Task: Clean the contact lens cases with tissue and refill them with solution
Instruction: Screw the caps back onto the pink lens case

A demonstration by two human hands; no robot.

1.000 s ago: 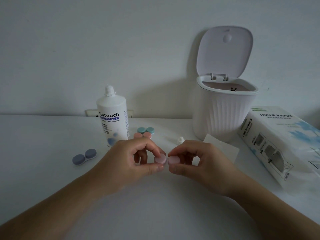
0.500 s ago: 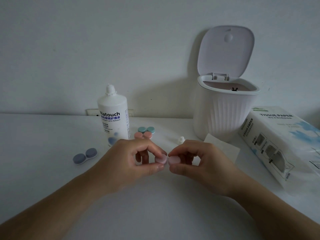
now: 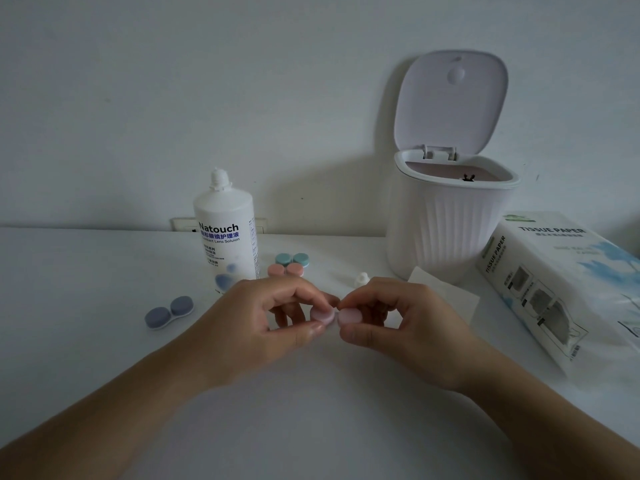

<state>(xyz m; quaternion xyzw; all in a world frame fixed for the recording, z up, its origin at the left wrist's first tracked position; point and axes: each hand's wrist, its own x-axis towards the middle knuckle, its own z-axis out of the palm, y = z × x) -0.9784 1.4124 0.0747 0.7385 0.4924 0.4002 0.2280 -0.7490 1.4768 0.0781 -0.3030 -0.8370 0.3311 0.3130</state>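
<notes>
1. My left hand [image 3: 263,320] pinches the left cap of the pale pink lens case [image 3: 334,315] between thumb and forefinger; the other fingers curl behind it.
2. My right hand [image 3: 398,323] pinches the right cap of the same case the same way. Both hands hold the case just above the counter [image 3: 311,427], in front of me at the centre.
3. Judgement: the step in hand is turning the caps on this case. I cannot tell from here whether they are coming off or going on, nor whether the wells hold liquid.
4. To do it well, I keep the case level, so nothing spills from either well, and I turn one cap at a time while the other hand steadies the body.
5. I keep my fingertips on the cap rims only; touching the inside of a well would undo the cleaning.
6. A flat tissue [image 3: 446,296] lies on the counter just behind my right hand, within reach for wiping.
7. The solution bottle [image 3: 227,237] stands upright behind my left hand, its nozzle bare. A small white cap [image 3: 362,279] sits on the counter between bottle and bin, so I judge the bottle ready to pour.
8. Three other cases are on the counter: a grey-blue case [image 3: 168,312] to the left, a teal case [image 3: 292,259] and a peach case [image 3: 285,270] just beside the bottle, caps on.
9. The bin [image 3: 446,233] stands open at the back right; the tissue pack [image 3: 561,278] lies beside it.
</notes>
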